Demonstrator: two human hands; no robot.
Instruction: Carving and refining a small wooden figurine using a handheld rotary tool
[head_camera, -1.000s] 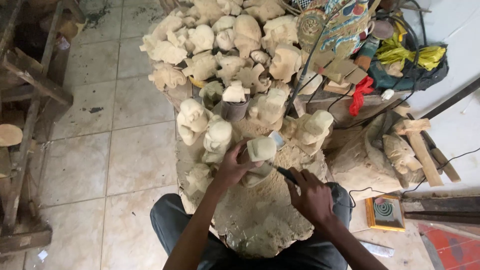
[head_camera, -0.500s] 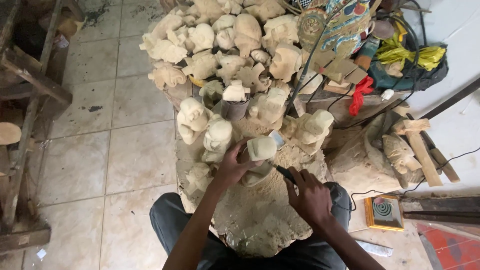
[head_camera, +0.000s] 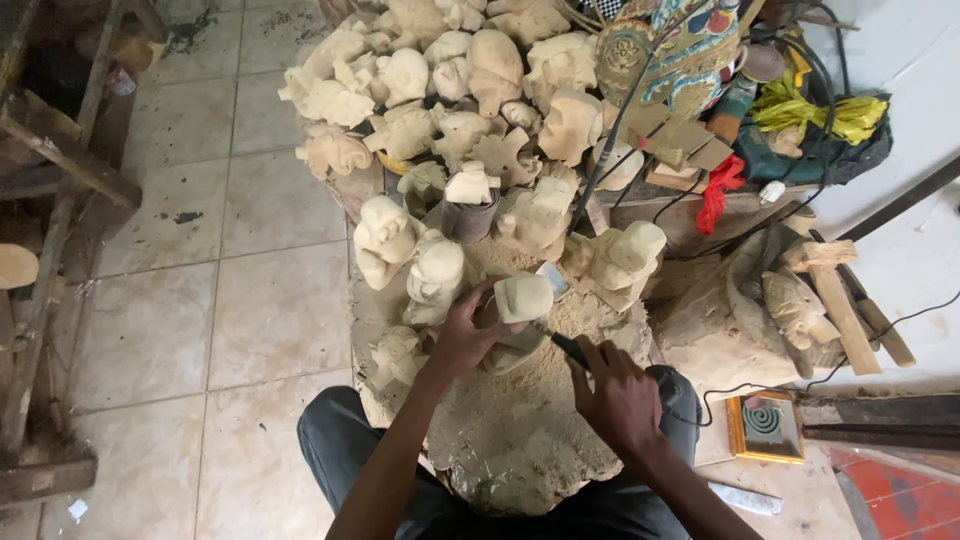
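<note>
Pale wood carving (head_camera: 523, 296), upright on sawdusty block (head_camera: 520, 440).

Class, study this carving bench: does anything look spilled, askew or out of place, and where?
Pale sawdust lies thick over the rough wooden work block below the left hand and right hand. Behind, unfinished pale wooden carvings sit heaped at mixed angles. A black cable trails loosely across the floor at right.

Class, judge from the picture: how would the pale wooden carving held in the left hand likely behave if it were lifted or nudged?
The wooden carving looks stiff and solid, so it probably would not flex. The left hand steadies it alone, suggesting it is fairly light. Its rounded, uneven shape, resting on the sawdust-covered stump, might tip or rock if pushed.
</note>
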